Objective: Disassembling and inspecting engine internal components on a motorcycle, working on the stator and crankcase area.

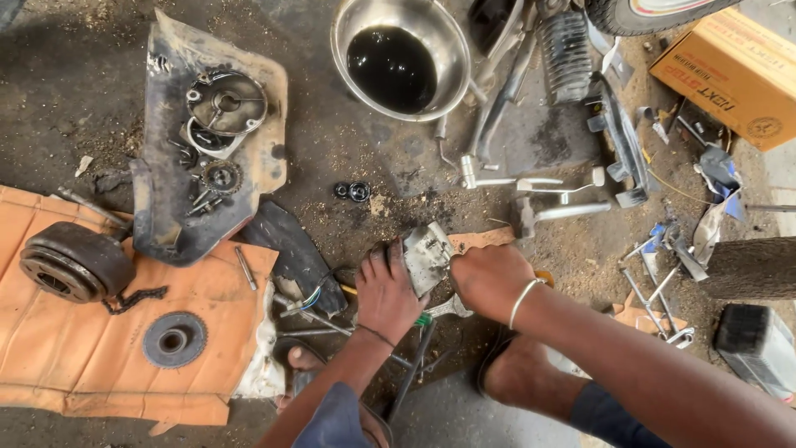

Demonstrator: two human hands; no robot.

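Observation:
A grey metal engine part rests on the dirty ground in front of me. My left hand presses on its left side with fingers spread over it. My right hand, a metal bangle on its wrist, is closed against the right side of the part; what it grips is hidden. A spanner lies just under both hands.
A steel bowl of black oil sits at the top. Left, a tray holds gears and covers; a clutch drum and sprocket lie on orange cardboard. Tools, a cardboard box and a motorcycle engine crowd the right.

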